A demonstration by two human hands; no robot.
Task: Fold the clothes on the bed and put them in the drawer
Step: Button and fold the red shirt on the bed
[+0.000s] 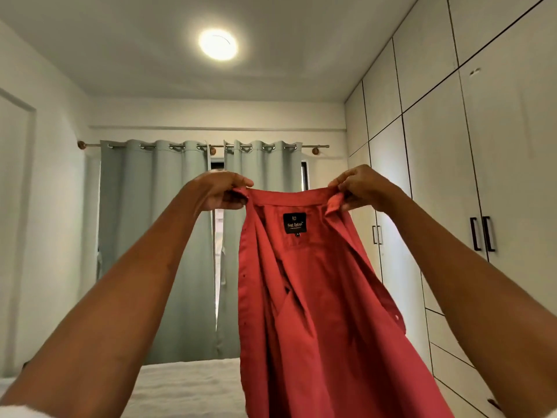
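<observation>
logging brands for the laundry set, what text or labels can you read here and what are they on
"First Option": black neck label inside the collar of the red shirt.
Small logo above it, a fine line below it and the size tab under the label: too small to read.
No other text is visible.

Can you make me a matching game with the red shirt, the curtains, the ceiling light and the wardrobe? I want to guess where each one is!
Things:
1. red shirt
2. curtains
3. ceiling light
4. wardrobe

Places:
A. along the right wall
B. overhead, switched on
C. held up by the left hand and the right hand
D. hanging from a rod on the far wall

Pairs: 1-C, 2-D, 3-B, 4-A
</observation>
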